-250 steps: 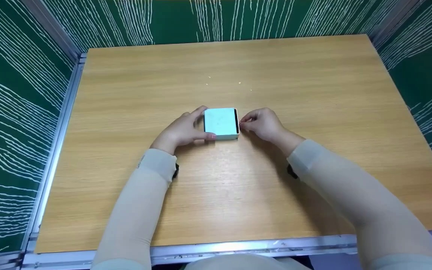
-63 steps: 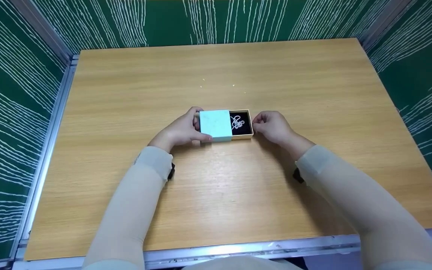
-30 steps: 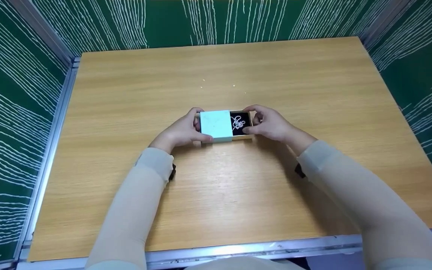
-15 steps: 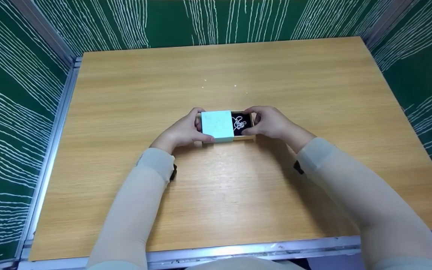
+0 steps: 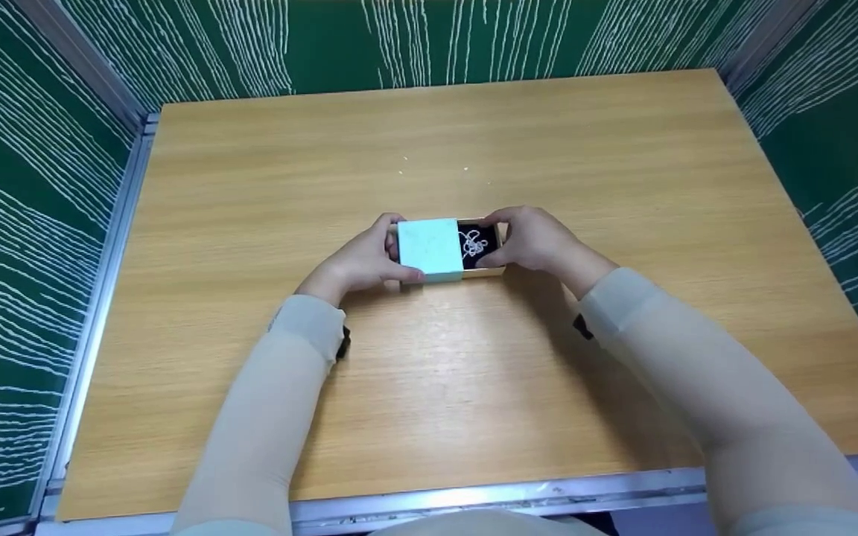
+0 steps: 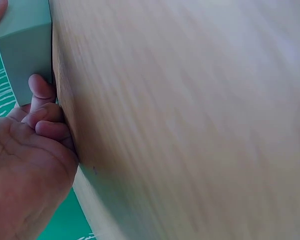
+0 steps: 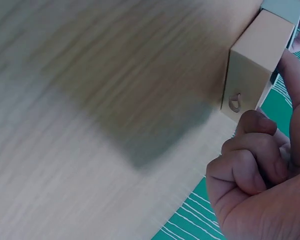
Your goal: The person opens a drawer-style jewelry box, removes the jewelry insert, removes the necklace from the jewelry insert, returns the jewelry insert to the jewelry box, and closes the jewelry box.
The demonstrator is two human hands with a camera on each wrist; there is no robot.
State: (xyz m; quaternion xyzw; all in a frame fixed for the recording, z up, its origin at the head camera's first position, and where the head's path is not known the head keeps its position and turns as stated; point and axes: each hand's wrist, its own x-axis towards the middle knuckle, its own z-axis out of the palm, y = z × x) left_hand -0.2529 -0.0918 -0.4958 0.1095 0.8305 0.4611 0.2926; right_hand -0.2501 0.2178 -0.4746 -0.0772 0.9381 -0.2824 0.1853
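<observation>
A small turquoise slide box lies on the table in the head view, its sleeve [image 5: 430, 249] covering the left part. From its right side the cream drawer [image 5: 482, 273] sticks out, with a black lining and a heaped silvery chain [image 5: 473, 243] inside. My left hand [image 5: 360, 260] grips the sleeve, thumb on the near side and fingers round the far left. My right hand [image 5: 538, 242] spans the drawer's end; its thumb reaches in over the near rim beside the chain, its index at the far rim. In the right wrist view a small loop [image 7: 234, 102] sits on the drawer's end face.
The wooden table [image 5: 444, 402] is edged in front by a metal rail [image 5: 496, 499]. Green panels with white streaks [image 5: 347, 48] stand at the back and sides. Several tiny pale specks [image 5: 465, 169] lie beyond the box.
The drawer has been slid out to the right from the sleeve, baring the chain. My right hand has moved from the end face to over the drawer, lately shifting slightly left.
</observation>
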